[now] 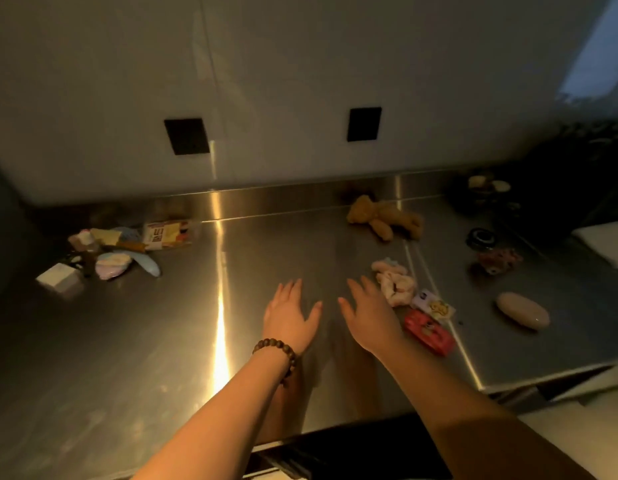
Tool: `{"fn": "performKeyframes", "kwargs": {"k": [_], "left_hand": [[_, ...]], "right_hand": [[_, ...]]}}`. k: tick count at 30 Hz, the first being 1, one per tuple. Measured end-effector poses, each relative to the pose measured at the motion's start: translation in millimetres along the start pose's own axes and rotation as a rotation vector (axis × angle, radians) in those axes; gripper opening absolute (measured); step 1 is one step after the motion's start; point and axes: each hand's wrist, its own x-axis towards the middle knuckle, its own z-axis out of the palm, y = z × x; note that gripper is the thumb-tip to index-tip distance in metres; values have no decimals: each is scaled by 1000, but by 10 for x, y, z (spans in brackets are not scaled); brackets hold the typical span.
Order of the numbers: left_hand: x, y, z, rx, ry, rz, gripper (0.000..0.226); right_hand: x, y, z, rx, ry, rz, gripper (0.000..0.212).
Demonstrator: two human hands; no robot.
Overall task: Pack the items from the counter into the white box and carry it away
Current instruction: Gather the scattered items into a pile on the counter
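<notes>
Both hands hover flat over the middle of the steel counter, fingers straight, holding nothing. My left hand wears a bead bracelet. My right hand lies just left of a pink fabric scrunchie, a small illustrated card pack and a red packet. A brown teddy bear lies at the back. A beige oval case, a pink-brown hair clip and a black round tin sit on the right. A white object, perhaps the box, shows at the right edge.
At the back left lies a pile: a snack packet, pastel soft items, a blue curved piece and a small white block. Dark cookware stands at the back right. Two black wall sockets sit above.
</notes>
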Motion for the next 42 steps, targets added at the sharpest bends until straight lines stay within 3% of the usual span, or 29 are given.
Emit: {"fn": "performKeyframes", "kwargs": {"k": [6, 15, 26, 30, 34, 42], "left_hand": [[-483, 337, 429, -24, -117, 57, 68], [-541, 864, 826, 10, -157, 114, 70], [15, 1797, 1634, 197, -123, 70, 89], [232, 1941, 1976, 296, -177, -20, 92], [403, 1949, 2119, 363, -180, -84, 85], [562, 1674, 2026, 343, -61, -255, 73]], "right_hand": [[-667, 383, -58, -22, 3, 75, 55], [-984, 1261, -456, 33, 121, 225, 45], [-348, 2698, -994, -185, 67, 321, 77], [-100, 3039, -935, -163, 23, 285, 79], [97, 3192, -792, -198, -27, 204, 68], [677, 2866, -500, -167, -79, -40, 52]]}}
